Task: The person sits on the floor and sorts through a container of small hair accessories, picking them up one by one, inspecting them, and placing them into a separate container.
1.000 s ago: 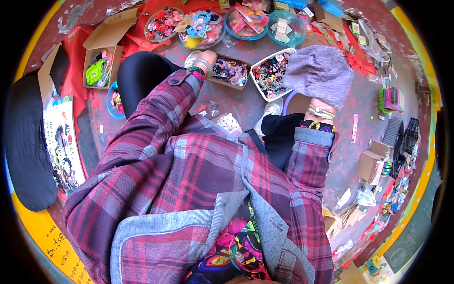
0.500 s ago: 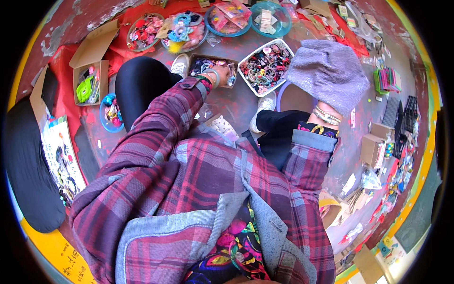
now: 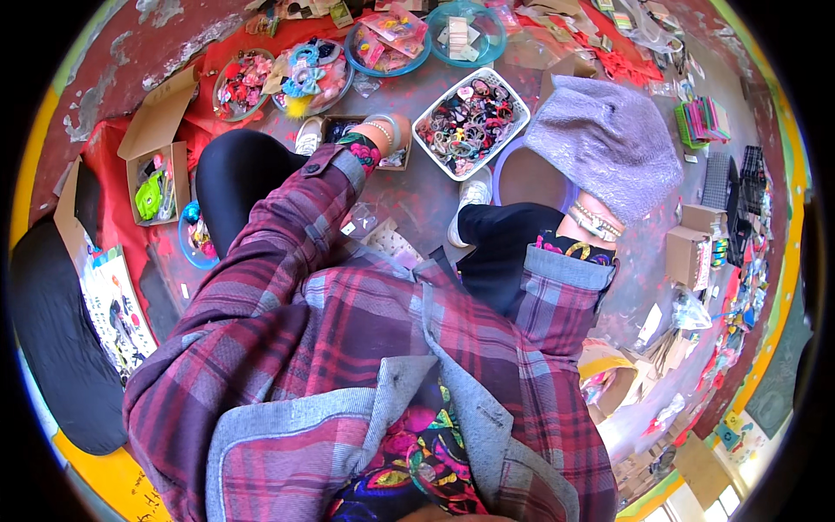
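My left hand (image 3: 396, 130), with bracelets at the wrist, is over a small cardboard box (image 3: 397, 160) of hair ties. The hand and sleeve cover much of the box, and my fingers cannot be made out. A greyish-purple, shiny soft cloth piece (image 3: 606, 143) drapes over my right hand. Only the right wrist (image 3: 595, 221) with its beaded bracelets shows below it; the fingers are hidden underneath. Between the two hands stands a white plastic basket (image 3: 424, 142) heaped with colourful hair ties. Next to it, partly under the cloth, is a purple round rim (image 3: 503, 174).
Bowls of hair accessories line the far side, among them a blue bowl (image 3: 355, 59) and a teal bowl (image 3: 500, 42). An open carton (image 3: 181, 178) and a small blue bowl (image 3: 190, 250) lie left. Boxes (image 3: 685, 254) and a green basket (image 3: 687, 135) stand right.
The view has shifted a little, so the floor items sit farther left. My left hand has moved slightly and its fingers show less. The cloth stays over my right hand.
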